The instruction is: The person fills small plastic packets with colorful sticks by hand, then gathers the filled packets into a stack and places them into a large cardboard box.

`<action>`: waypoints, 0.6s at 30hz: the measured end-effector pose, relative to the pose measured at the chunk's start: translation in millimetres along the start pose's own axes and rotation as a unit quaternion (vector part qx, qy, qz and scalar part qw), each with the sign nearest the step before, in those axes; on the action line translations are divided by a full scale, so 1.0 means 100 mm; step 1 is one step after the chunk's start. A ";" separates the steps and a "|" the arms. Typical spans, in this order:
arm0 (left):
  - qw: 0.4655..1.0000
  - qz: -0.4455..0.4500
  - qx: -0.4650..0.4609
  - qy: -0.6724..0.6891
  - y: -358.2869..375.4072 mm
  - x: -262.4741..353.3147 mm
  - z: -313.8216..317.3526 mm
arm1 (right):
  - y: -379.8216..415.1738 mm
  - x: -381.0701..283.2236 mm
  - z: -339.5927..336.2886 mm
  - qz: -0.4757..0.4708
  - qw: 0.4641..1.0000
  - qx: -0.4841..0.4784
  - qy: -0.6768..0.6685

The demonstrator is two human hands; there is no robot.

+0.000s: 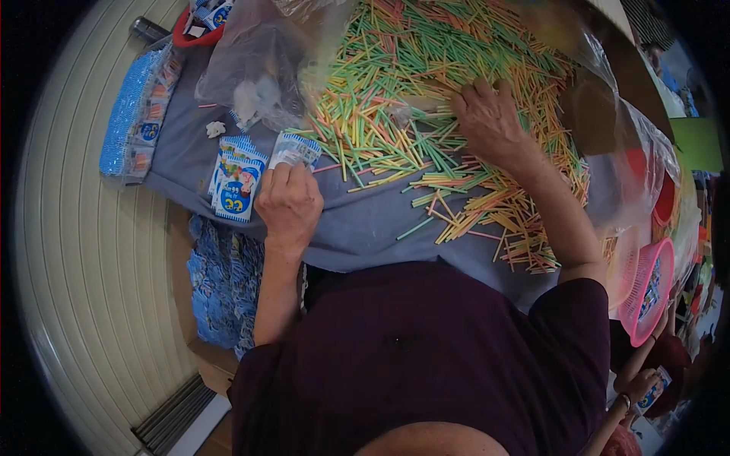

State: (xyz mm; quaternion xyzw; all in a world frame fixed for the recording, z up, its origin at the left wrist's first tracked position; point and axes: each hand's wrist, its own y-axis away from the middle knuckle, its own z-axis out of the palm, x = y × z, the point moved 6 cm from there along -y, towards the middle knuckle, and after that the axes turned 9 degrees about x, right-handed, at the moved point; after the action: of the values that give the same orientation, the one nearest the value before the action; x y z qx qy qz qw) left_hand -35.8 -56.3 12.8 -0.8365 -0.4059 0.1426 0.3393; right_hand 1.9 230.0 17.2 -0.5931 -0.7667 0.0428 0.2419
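Note:
My left hand is closed on the lower end of a small blue-and-white printed packet on the grey cloth. Just left of it lie several similar printed packets, partly overlapping. A large heap of thin coloured sticks, green, yellow, orange and pink, spreads over the cloth. My right hand rests in the middle of this heap with its fingers bent down around some sticks; the fingertips are partly hidden.
A clear bag of packets lies at the far left, near a red basin. Crumpled clear plastic covers the cloth behind my left hand. A box of blue wrappers stands below. At right are a pink basket and another person's hands with a packet.

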 end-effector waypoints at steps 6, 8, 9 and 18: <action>0.981 -0.136 -0.030 0.136 -0.02 -0.27 -0.10 | -0.09 0.40 -0.07 0.133 0.977 -0.092 -0.139; 0.974 -0.156 -0.029 0.161 -0.04 -0.32 -0.07 | -0.15 0.51 -0.24 0.208 0.961 -0.039 -0.177; 0.974 -0.154 -0.031 0.163 -0.05 -0.31 -0.06 | -0.19 0.50 -0.15 0.211 0.961 -0.040 -0.177; 0.996 -0.062 -0.047 0.032 -0.10 -0.15 0.02 | -0.96 -0.01 0.34 0.192 0.980 -0.048 -0.005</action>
State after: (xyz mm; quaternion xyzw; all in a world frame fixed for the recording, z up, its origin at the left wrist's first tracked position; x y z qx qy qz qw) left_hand -51.7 -62.3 18.0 -0.8291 -0.4519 0.0752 0.3206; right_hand -97.9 208.9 20.7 -0.7402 -0.6406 0.0549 0.1967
